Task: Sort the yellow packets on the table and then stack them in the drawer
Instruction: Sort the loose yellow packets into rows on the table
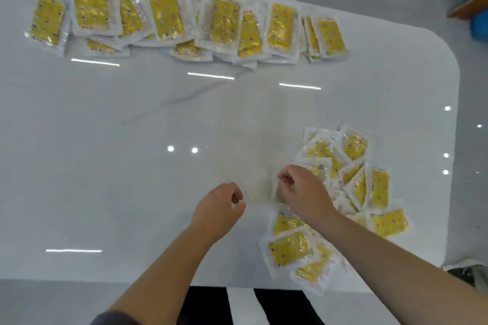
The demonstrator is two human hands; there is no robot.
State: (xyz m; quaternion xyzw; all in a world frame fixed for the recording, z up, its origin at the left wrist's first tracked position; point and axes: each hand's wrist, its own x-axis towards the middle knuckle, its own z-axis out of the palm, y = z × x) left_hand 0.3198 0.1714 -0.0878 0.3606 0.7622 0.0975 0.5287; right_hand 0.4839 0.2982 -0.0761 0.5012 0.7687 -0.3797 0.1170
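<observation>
While our right hand (303, 190) hangs over the left border of the loose pile (353, 187), its fingers are curled downward. They are close to a pale packet there, but the blur does not let us say if they pinch it or only touch it. Our left hand (219, 208) is beside it, over the bare table (132, 140). Its fingers are loosely bent and hold nothing.

The pile spreads from under the right hand toward the right and toward us, so the right hand is clearly nearer to it. The left hand is apart from every packet. The packets in this pile point in many directions, with no common long axis.

Well apart, along the far edge, lies the long row (169, 18), where the packets point mostly away from us. We judge the next packet must travel forward and left. No drawer is visible.
</observation>
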